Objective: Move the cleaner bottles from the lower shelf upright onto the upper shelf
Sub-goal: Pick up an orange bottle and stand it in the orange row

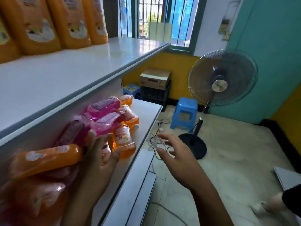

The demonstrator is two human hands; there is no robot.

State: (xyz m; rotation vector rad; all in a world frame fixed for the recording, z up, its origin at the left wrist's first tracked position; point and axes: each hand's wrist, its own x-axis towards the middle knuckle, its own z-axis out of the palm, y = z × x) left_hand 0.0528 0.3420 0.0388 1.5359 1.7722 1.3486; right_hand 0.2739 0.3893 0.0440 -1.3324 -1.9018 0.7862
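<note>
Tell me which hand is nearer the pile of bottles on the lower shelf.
Left. The left hand touches the bottle pile; the right hand hovers open beyond the shelf edge.

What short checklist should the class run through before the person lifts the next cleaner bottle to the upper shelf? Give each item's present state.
1. Left hand has hold of a bottle: cannot tell; it lies among the pile, blurred.
2. Right hand free to help: ok; open in the air, holding nothing.
3. Bare space on the upper shelf: ok; the front is bare.
4. Bottles on the lower shelf upright: not ok; orange bottles and pink bottles lie heaped.
5. Caps closed: cannot tell.
</note>
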